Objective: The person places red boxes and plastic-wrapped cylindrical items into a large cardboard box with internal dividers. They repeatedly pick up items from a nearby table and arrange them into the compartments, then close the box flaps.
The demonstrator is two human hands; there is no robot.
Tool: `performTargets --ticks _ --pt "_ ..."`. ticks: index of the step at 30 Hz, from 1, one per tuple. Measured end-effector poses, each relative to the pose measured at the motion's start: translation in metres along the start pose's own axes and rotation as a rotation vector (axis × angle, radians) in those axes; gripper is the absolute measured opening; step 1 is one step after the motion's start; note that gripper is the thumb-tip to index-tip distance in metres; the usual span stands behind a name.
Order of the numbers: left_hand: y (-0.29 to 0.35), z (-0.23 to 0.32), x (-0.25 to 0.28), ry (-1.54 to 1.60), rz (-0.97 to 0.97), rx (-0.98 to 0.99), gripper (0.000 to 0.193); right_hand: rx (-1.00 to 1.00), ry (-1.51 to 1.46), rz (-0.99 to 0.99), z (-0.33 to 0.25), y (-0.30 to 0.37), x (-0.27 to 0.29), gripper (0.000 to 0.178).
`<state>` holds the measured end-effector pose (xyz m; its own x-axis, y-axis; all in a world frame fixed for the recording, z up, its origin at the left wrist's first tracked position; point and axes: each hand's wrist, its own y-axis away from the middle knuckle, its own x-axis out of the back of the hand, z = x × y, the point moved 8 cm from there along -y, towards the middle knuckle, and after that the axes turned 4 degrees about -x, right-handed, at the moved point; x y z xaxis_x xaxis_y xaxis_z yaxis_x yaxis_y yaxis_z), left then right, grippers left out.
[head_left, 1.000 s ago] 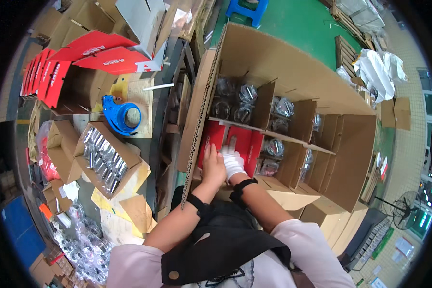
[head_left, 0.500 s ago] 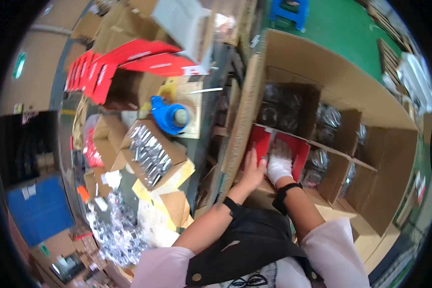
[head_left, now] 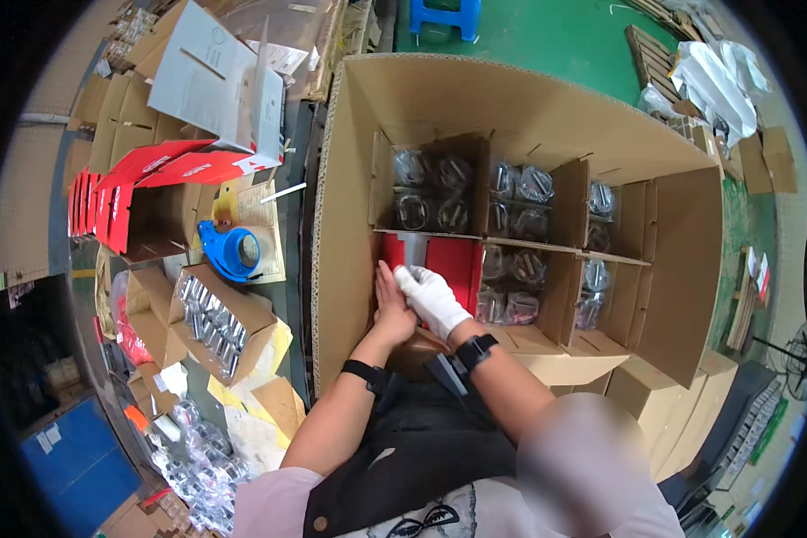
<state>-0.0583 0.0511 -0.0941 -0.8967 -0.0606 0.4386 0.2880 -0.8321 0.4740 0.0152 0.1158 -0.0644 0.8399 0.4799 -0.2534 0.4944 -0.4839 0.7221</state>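
Note:
A red carton point(head_left: 455, 269), with a grey strip near its far left edge, sits in the near left compartment of a large brown cardboard box point(head_left: 681, 278). My left hand point(head_left: 392, 305) is bare, its fingers stretched out along the carton's left side. My right hand point(head_left: 435, 300), in a white glove, reaches over the carton's near part, close against my left fingers; its fingertips are hard to make out. Cardboard dividers point(head_left: 562, 287) split the box into several compartments. Clear-wrapped round items point(head_left: 520, 269) fill several of them.
On the left bench stand a small carton of shiny metal pieces point(head_left: 211, 323), a blue tape dispenser point(head_left: 233, 251) and an open red-and-white carton point(head_left: 157, 215). Clear-wrapped parts point(head_left: 202, 466) lie in a heap nearer me. Brown cartons point(head_left: 659, 412) stand to the right; a blue stool point(head_left: 446, 16) is beyond.
The view has shifted, so the large box appears further left. My gloved right hand has drawn back from inside the red carton to its near part, beside my left hand.

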Motion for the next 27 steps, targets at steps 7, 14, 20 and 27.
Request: performTargets --ticks 7,14,20,27 --pt "-0.011 0.02 0.013 0.012 0.172 -0.029 0.075 -0.04 -0.138 0.12 0.062 -0.031 0.036 0.04" --pt "-0.03 0.02 -0.006 -0.411 0.248 0.058 0.067 0.319 0.193 0.163 -0.024 0.061 0.037 0.036" --pt "-0.029 0.01 -0.04 -0.662 0.055 0.09 0.09 0.522 0.68 0.436 -0.066 0.192 0.136 0.033" --pt "-0.041 0.015 -0.059 -0.885 -0.256 0.217 0.109 0.343 1.389 0.467 -0.018 0.167 0.136 0.055"
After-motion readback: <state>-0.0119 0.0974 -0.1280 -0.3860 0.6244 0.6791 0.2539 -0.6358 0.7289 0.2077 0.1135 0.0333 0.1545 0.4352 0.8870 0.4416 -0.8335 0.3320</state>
